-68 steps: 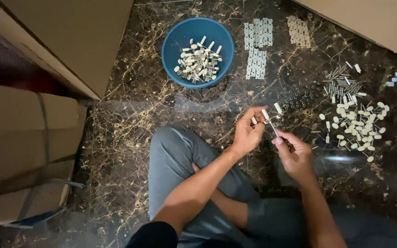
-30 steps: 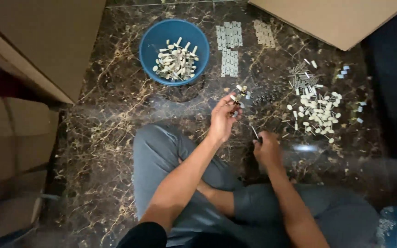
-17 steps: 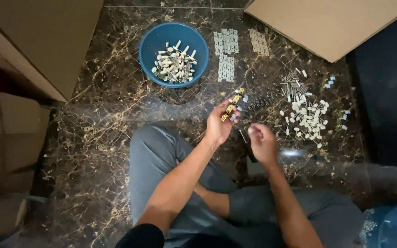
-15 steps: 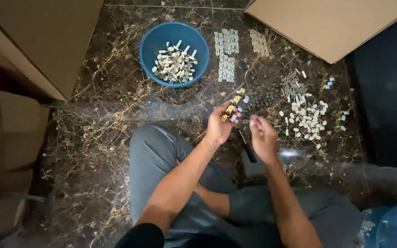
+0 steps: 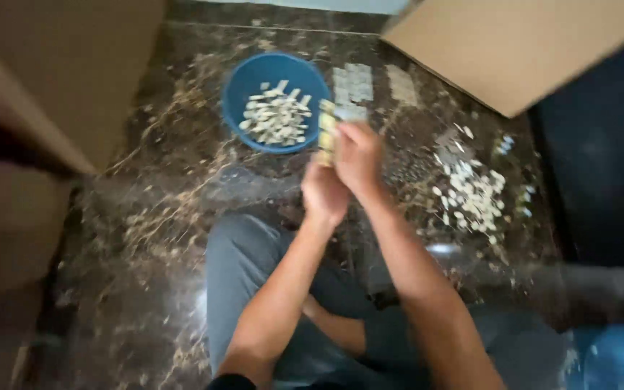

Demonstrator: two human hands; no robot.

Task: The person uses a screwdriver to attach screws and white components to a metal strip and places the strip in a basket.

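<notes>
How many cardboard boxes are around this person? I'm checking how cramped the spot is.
2 for certain: one cardboard box at upper left, another at upper right. The blurred tan mass lower left may be more.

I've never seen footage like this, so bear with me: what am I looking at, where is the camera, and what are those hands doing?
No machine here: a person sits on a dark marble floor, and the camera is worn on their head, looking down. The left hand and right hand are raised together, holding a small yellowish strip; the blur hides its details. Beyond them stands a blue bowl of small white pieces. More white pieces lie in a loose pile on the right. Cardboard boxes stand around.
</notes>
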